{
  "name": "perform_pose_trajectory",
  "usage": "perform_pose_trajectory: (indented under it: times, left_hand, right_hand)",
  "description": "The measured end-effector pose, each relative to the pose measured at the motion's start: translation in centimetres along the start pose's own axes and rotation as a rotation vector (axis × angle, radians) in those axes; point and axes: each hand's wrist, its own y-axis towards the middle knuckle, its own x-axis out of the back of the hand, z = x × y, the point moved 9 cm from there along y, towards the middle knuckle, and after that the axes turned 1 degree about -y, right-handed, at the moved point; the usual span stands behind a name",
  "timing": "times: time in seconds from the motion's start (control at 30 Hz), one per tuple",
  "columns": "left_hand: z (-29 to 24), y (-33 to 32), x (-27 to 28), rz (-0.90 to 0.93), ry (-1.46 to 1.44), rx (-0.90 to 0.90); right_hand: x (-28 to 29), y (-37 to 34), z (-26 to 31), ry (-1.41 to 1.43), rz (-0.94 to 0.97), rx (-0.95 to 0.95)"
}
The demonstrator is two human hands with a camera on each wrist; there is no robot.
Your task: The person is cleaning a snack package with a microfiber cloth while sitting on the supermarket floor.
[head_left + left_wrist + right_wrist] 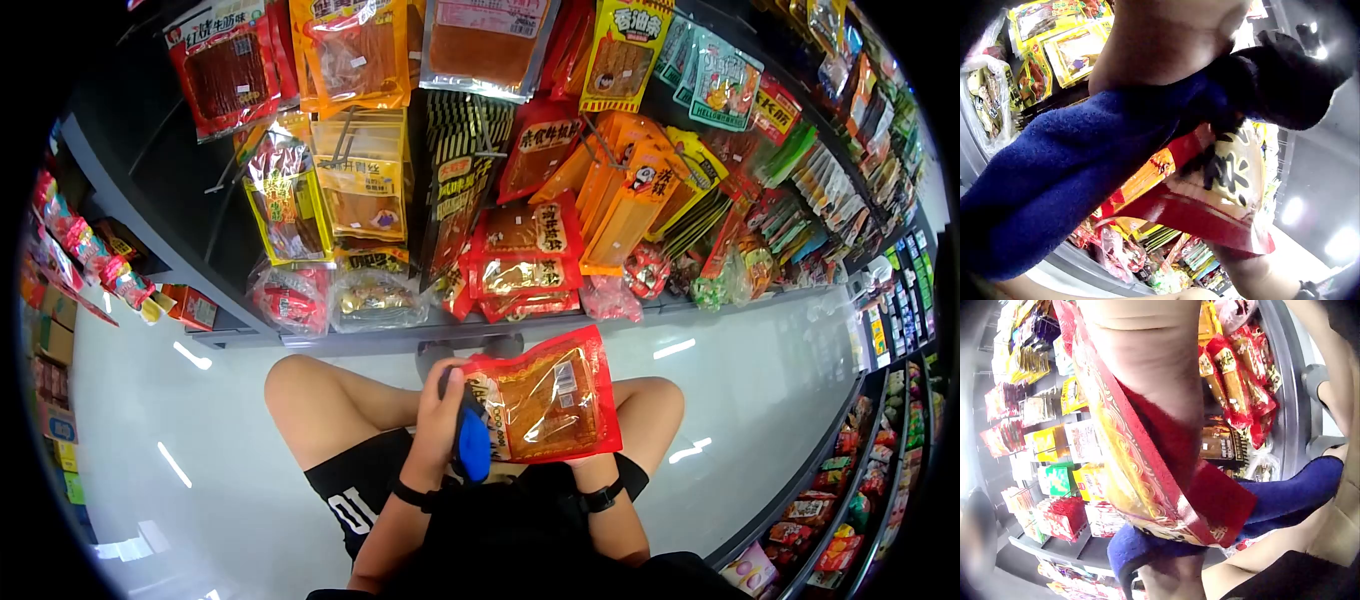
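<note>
A red-edged snack packet (pixel 555 400) with a clear window over brown food lies above the person's lap. The right hand (pixel 1163 381) holds it from underneath and behind; in the head view most of that hand is hidden by the packet. The left hand (pixel 438 400) grips a blue and black cloth (pixel 472 445) at the packet's left end. In the left wrist view the cloth (pixel 1085 162) drapes below the hand and overlaps the packet (pixel 1210 219). Blue cloth also shows at both sides of the packet's end in the right wrist view.
A dark shelf rack (pixel 130 210) in front carries hanging snack packets, among them orange ones (pixel 630 190) and stacked red ones (pixel 525 250). More shelves of packets (pixel 835 510) stand at the right. The person's bent legs (pixel 325 400) are over a shiny pale floor (pixel 220 420).
</note>
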Motion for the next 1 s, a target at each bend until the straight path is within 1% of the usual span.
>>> perform_pose_trajectory:
  times: [0.03,0.07,0.1,0.13,0.17,0.23,0.27,0.3,0.37,0.4,0.5,0.53,0.57,0.6,0.63,0.67,0.7,0.73,0.77,0.8,0.83,0.9,0.93,1.0]
  left_hand:
    - [-0.4,-0.2,0.2,-0.078,-0.058,0.081]
    - [-1.4,-0.5,-0.1,-0.105,-0.194,0.096]
    - [-0.6,1.1,1.2,-0.093,-0.168,-0.047]
    - [1.3,1.7,3.2,-0.136,-0.182,-0.072]
    - [1.1,1.9,4.0,-0.181,-0.195,-0.092]
    - [0.7,1.6,4.7,-0.207,-0.256,-0.065]
    - [0.4,1.6,4.9,-0.208,-0.244,-0.089]
    - [0.6,1.8,5.2,-0.204,-0.238,-0.092]
    - [1.7,2.3,5.9,-0.183,-0.223,-0.108]
    - [1.2,2.0,5.5,-0.178,-0.266,-0.054]
    - [1.8,2.4,6.4,-0.210,-0.240,-0.041]
    - [1.9,2.5,6.7,-0.214,-0.241,-0.047]
    - [2.4,2.7,7.0,-0.219,-0.242,-0.044]
    - [3.0,3.0,7.3,-0.220,-0.243,-0.044]
    - [3.3,3.1,7.5,-0.222,-0.243,-0.043]
    - [3.2,3.1,7.6,-0.223,-0.241,-0.038]
    - [2.8,3.1,7.5,-0.221,-0.249,-0.039]
    - [2.5,3.0,7.3,-0.219,-0.257,-0.037]
    - [2.3,2.7,7.2,-0.224,-0.256,-0.021]
    - [2.0,2.6,7.0,-0.232,-0.299,-0.012]
    - [1.9,2.5,7.1,-0.239,-0.342,-0.009]
    - [2.3,3.1,7.9,-0.255,-0.333,-0.017]
    - [2.4,3.3,8.2,-0.255,-0.289,-0.037]
    - [2.7,3.1,8.5,-0.254,-0.259,-0.052]
  right_hand:
    - [-0.5,0.0,0.1,0.009,0.011,-0.001]
    - [-1.0,0.0,0.2,0.017,0.021,0.000]
    - [-1.8,0.1,0.3,0.024,0.035,0.001]
    - [-2.5,0.0,0.5,0.017,0.042,0.006]
    - [-3.2,0.0,0.7,0.018,0.049,0.010]
    - [-3.6,0.3,1.2,-0.220,-0.036,0.002]
    - [-5.0,1.9,-0.2,0.041,0.077,-0.196]
    - [-1.8,3.0,-0.6,0.063,0.008,-0.240]
    - [3.2,4.2,-1.6,0.086,-0.033,-0.275]
    - [3.4,4.3,-2.0,0.174,-0.024,-0.305]
    - [5.1,5.7,-2.7,0.135,-0.105,-0.304]
    - [5.7,7.1,-2.7,0.103,-0.060,-0.328]
    - [2.8,7.6,-2.6,0.186,-0.011,-0.396]
    - [-2.5,6.9,-1.6,0.252,-0.054,-0.404]
    - [-2.1,9.6,0.3,0.079,0.031,-0.302]
    - [-5.3,11.1,2.8,-0.017,0.223,-0.202]
    - [-7.7,12.1,4.5,0.059,0.227,-0.162]
    - [-8.3,13.8,6.9,-0.009,0.236,-0.044]
    - [-8.2,15.2,8.7,-0.094,0.185,0.046]
    - [-4.7,17.9,10.3,-0.032,0.050,0.097]
    - [-5.7,18.4,9.5,0.139,0.083,0.020]
    - [-3.9,17.4,7.3,0.299,-0.166,0.032]
    - [-3.3,17.3,6.3,0.287,-0.166,0.016]
    - [-0.1,17.5,5.4,0.322,-0.154,0.057]
